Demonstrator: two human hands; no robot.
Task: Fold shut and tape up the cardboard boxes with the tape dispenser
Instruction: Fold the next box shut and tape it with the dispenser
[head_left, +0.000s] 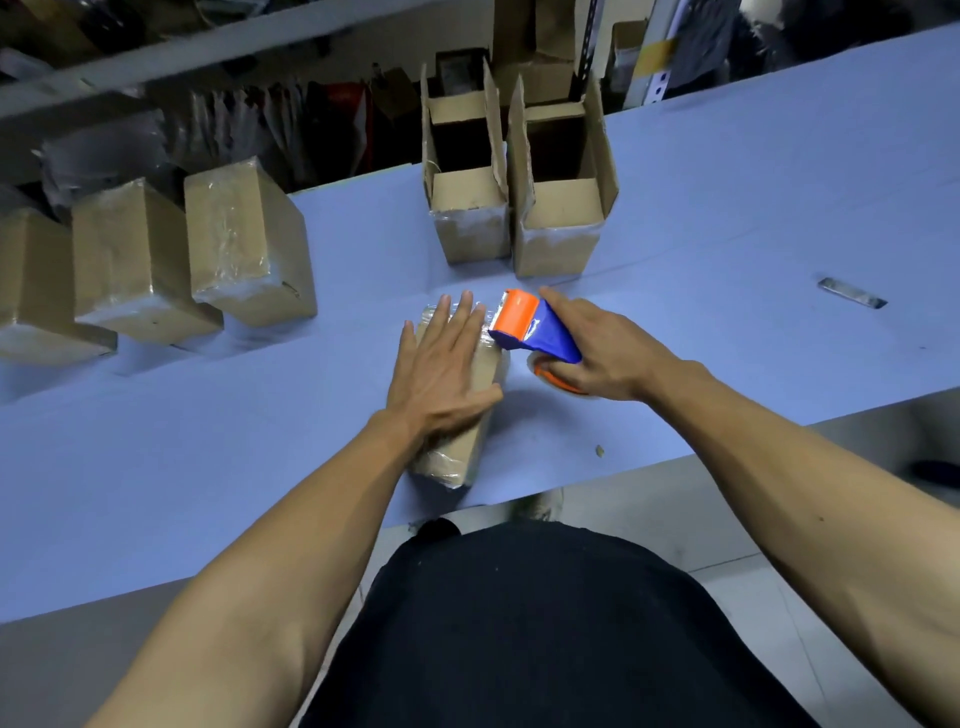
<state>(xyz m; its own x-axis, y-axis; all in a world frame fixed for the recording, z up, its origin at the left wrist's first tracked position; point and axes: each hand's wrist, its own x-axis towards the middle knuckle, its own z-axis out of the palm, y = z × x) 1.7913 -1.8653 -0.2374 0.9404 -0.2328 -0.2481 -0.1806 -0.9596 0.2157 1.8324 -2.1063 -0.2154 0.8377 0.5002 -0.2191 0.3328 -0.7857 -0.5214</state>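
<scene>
Long pale blue surface (727, 197) runs across the whole shot, corner to corner, with a few creases in its covering. Behind it there's a grey metal shelf (218, 44), pretty dim back there, stuffed with plastic-wrapped bundles (104, 156) and dark bags, too blurry to make out much. A slotted metal upright (586, 57) stands further right, with more cardboard and clutter around it. Floor (675, 519) on the near side is light grey tile with visible grout lines and some scuffs. Light's flat and even, looks like indoor overhead.
</scene>
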